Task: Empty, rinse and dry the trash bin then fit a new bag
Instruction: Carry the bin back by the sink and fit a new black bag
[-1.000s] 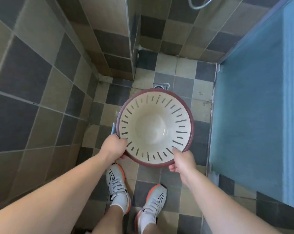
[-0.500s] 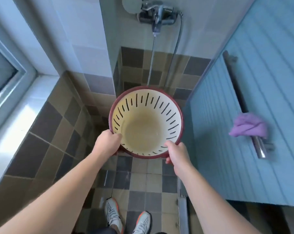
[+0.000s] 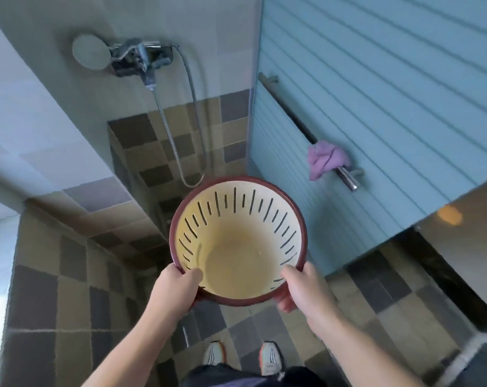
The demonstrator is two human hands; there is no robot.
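Your left hand [image 3: 178, 289] grips the near-left rim of the slotted trash bin [image 3: 238, 247], thumb inside; your right hand [image 3: 299, 289] clasps the near-right rim. The bin hangs in the air above the tiled floor [image 3: 264, 322], mouth toward you, empty, its base yellowed and possibly wet. To rinse well, carry it far-left under the shower tap [image 3: 141, 61]. The purple cloth [image 3: 326, 159] on the rail [image 3: 298, 127] could dry it.

Cream slotted trash bin [image 3: 238, 241] with maroon rim, purple cloth [image 3: 326, 159]
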